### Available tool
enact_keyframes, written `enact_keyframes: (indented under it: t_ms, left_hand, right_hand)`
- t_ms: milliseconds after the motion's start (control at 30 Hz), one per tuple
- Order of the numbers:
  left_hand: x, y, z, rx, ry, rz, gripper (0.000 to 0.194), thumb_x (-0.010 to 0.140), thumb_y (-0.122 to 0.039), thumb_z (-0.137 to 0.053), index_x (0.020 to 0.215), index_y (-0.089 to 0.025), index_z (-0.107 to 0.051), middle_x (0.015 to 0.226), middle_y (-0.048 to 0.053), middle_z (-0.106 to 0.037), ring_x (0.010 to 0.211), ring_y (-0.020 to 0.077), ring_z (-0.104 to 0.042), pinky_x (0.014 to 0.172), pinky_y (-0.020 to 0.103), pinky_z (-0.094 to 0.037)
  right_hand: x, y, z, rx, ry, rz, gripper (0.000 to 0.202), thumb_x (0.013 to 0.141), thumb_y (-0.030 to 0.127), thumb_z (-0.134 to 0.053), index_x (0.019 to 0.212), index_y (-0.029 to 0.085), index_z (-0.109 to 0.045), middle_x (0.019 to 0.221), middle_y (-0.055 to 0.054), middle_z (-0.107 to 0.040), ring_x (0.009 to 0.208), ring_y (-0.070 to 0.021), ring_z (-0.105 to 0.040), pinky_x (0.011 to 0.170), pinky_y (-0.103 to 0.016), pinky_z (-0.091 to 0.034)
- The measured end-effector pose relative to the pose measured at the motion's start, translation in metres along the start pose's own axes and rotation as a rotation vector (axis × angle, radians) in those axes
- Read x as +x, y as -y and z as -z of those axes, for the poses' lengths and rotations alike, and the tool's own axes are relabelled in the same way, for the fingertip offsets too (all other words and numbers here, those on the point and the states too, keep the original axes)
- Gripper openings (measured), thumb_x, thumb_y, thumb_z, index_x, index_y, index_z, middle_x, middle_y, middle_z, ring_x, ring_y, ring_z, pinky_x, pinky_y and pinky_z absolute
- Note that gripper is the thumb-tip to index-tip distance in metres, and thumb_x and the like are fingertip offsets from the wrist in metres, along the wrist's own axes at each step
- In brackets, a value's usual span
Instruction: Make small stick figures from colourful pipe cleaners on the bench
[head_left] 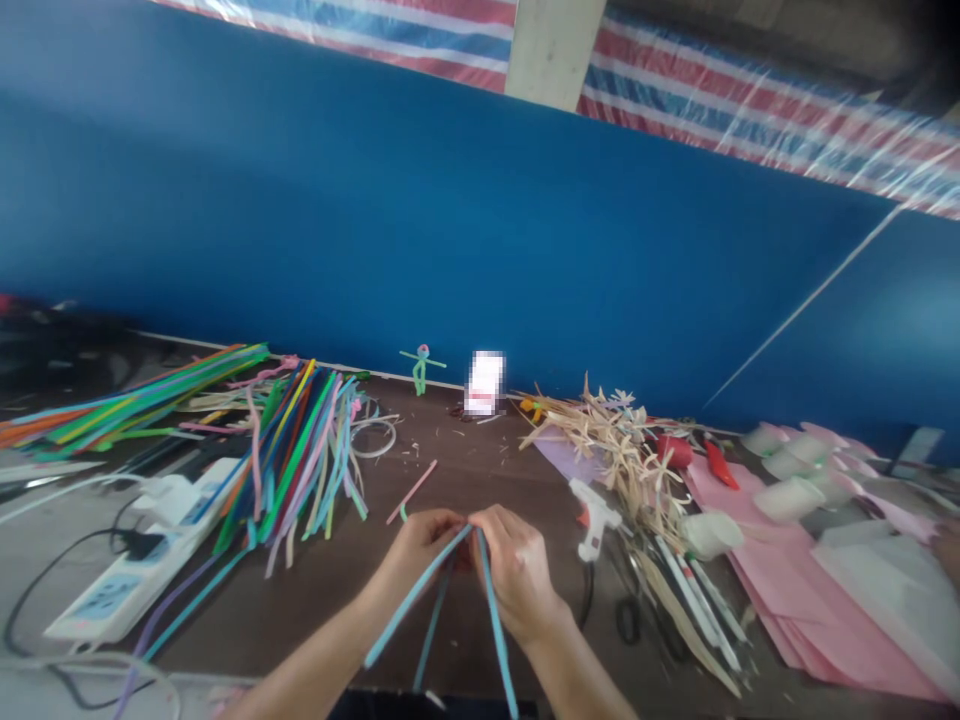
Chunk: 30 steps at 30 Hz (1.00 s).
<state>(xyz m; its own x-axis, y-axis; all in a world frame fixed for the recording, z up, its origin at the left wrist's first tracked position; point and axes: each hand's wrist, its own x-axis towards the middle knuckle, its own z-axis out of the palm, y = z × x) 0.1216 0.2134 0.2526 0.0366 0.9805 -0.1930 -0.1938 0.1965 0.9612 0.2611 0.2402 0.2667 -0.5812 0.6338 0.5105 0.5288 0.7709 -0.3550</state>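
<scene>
Both hands meet near the front of the dark table, fingertips pinched together. My left hand [427, 548] grips light blue pipe cleaners [417, 592] near their upper end. Beside it, my right hand [514, 560] is closed on the same blue pieces, one of which [495, 625] hangs down toward the table edge. Another blue strand slants down between the wrists. The fingertips partly hide where the strands meet. Just beyond my left hand lie a short pink pipe cleaner [412, 492] and a small green bent piece. A green pipe cleaner figure [421, 372] stands by the wall.
Colorful pipe cleaners [300, 440] and a white power strip [142, 570] lie at left. A blurred bright rectangle [485, 383] stands by the blue wall. To the right are a glue gun [595, 518], dried straw-like flowers [622, 450], pens, scissors, pink paper [810, 610] and white rolls.
</scene>
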Motion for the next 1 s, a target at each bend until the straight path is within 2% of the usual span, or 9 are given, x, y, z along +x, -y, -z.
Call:
enact_keyframes:
  t_ms: [167, 267, 433, 567, 767, 900, 1000]
  left_hand:
    - [-0.010, -0.010, 0.000, -0.125, 0.109, 0.213, 0.048, 0.072, -0.057, -0.047, 0.075, -0.010, -0.059, 0.067, 0.007, -0.063, 0.059, 0.0157, -0.058, 0.054, 0.025, -0.040]
    - [-0.016, -0.014, -0.003, -0.162, 0.168, 0.258, 0.039, 0.069, -0.050, -0.057, 0.080, -0.012, -0.056, 0.068, 0.004, -0.063, 0.062, 0.0158, -0.060, 0.057, 0.025, -0.041]
    - [-0.012, -0.011, -0.010, -0.154, 0.223, 0.195, 0.031, 0.063, -0.032, -0.068, 0.084, -0.014, -0.053, 0.068, 0.001, -0.061, 0.061, 0.0127, -0.057, 0.056, 0.023, -0.041]
    - [-0.006, -0.004, -0.011, -0.136, 0.184, 0.129, 0.032, 0.058, -0.024, -0.071, 0.083, -0.014, -0.052, 0.062, -0.002, -0.057, 0.055, 0.0107, -0.054, 0.051, 0.021, -0.039]
    - [-0.008, -0.005, -0.010, -0.216, 0.148, 0.213, 0.048, 0.066, -0.047, -0.061, 0.101, -0.016, -0.049, 0.071, 0.001, -0.058, 0.061, 0.0142, -0.057, 0.054, 0.025, -0.042]
    - [-0.009, -0.011, -0.016, -0.095, 0.089, 0.151, 0.041, 0.059, -0.030, -0.070, 0.094, -0.017, -0.052, 0.072, 0.000, -0.057, 0.063, 0.0125, -0.054, 0.056, 0.023, -0.042]
    - [-0.009, -0.012, -0.017, -0.087, 0.112, 0.093, 0.028, 0.059, -0.020, -0.066, 0.083, -0.014, -0.053, 0.068, -0.001, -0.055, 0.063, 0.0123, -0.053, 0.061, 0.025, -0.043]
  right_hand:
    - [0.003, -0.009, -0.001, -0.044, -0.004, -0.034, 0.018, 0.086, 0.015, -0.038, 0.090, 0.017, -0.055, 0.078, -0.005, -0.059, 0.074, -0.0150, -0.054, 0.066, -0.025, -0.039]
    - [0.006, -0.011, -0.002, -0.074, 0.024, -0.031, 0.015, 0.085, 0.015, -0.040, 0.090, 0.017, -0.054, 0.079, -0.004, -0.058, 0.074, -0.0154, -0.053, 0.066, -0.025, -0.039]
    - [0.012, -0.013, -0.002, -0.106, 0.107, 0.054, 0.017, 0.081, 0.012, -0.045, 0.095, 0.017, -0.052, 0.085, -0.005, -0.056, 0.077, -0.0163, -0.051, 0.067, -0.026, -0.039]
    - [0.016, -0.011, 0.003, -0.114, 0.135, 0.096, 0.019, 0.081, 0.012, -0.043, 0.098, 0.016, -0.052, 0.088, -0.006, -0.053, 0.081, -0.0173, -0.049, 0.070, -0.027, -0.040]
    - [0.018, -0.008, 0.011, -0.118, 0.177, 0.079, 0.021, 0.081, 0.017, -0.046, 0.099, 0.019, -0.056, 0.087, -0.005, -0.052, 0.079, -0.0170, -0.049, 0.066, -0.026, -0.041]
    - [0.017, -0.010, 0.009, -0.005, 0.181, 0.048, 0.037, 0.076, 0.007, -0.045, 0.109, 0.021, -0.054, 0.089, -0.005, -0.052, 0.079, -0.0153, -0.050, 0.068, -0.025, -0.042]
    - [0.017, -0.011, 0.010, 0.151, 0.148, -0.017, 0.044, 0.073, 0.002, -0.043, 0.112, 0.021, -0.052, 0.092, -0.004, -0.054, 0.082, -0.0139, -0.052, 0.072, -0.024, -0.042]
